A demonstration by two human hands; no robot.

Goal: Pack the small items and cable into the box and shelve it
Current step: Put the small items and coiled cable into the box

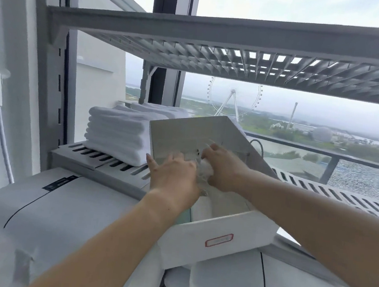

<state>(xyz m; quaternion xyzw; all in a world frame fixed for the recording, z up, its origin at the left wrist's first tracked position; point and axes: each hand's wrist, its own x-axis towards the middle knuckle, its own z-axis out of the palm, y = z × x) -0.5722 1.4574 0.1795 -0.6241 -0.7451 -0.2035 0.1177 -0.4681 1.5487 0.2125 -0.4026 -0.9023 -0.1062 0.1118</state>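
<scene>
Two hands reach into the open white box point(218, 240), which sits tilted at the front edge of the slatted shelf point(117, 166), probably so we can load it first. Our right grip point(223, 167) pinches a crumpled clear packet point(204, 168) inside the box. Our left grip point(173, 176), fingers spread flat, seems to be steadying it.
</scene>
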